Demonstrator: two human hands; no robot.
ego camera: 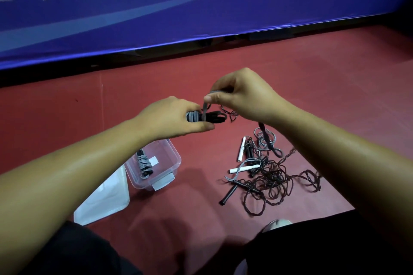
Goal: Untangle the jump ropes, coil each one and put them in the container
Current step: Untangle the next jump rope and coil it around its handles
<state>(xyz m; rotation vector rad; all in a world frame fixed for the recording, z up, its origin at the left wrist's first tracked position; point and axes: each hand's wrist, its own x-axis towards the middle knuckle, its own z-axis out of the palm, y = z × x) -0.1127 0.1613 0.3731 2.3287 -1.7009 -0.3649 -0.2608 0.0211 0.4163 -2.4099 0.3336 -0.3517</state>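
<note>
My left hand (176,118) grips a grey jump rope (195,116) wound round its black handles, held above the red floor. My right hand (241,96) pinches the loose end of that grey rope just above the bundle. A clear plastic container (172,158) stands on the floor below my left forearm, and a coiled grey rope with black handles (144,164) lies inside it. To the right on the floor lies a tangle of ropes (268,174): dark twisted rope, grey rope, white handles (241,148) and black handles (229,193).
The container's white lid (107,203) lies flat to its left. A blue banner (201,18) runs along the far edge of the red floor (67,107). My dark-clothed legs fill the bottom of the view.
</note>
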